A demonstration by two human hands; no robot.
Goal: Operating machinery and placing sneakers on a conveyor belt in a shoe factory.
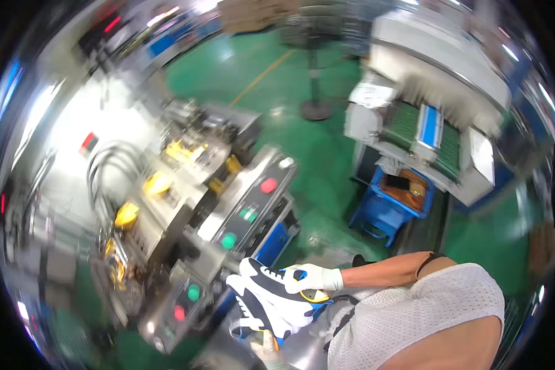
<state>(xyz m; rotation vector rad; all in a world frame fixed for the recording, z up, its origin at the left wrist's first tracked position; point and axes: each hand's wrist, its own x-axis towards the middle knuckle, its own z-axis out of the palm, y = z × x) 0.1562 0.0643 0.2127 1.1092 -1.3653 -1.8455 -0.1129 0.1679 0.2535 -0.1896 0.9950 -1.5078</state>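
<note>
Two white-and-black sneakers with blue and yellow parts are in front of me at the lower middle, lying against each other. My right hand (305, 279), in a white glove, has its fingers wrapped over the opening of the upper sneaker (266, 279). At the lower edge my left hand (267, 347), also gloved, grips the heel end of the lower sneaker (276, 316). Part of the left hand is cut off by the arm and the shoe. Both toes point toward the machine on the left.
A machine with a control panel (246, 216) of red and green buttons stands close on the left, with yellow parts (126, 216) on it. Right of the aisle are a conveyor machine (438, 68) and a blue bin (376, 213). Behind stands a pole on a round base (316, 110).
</note>
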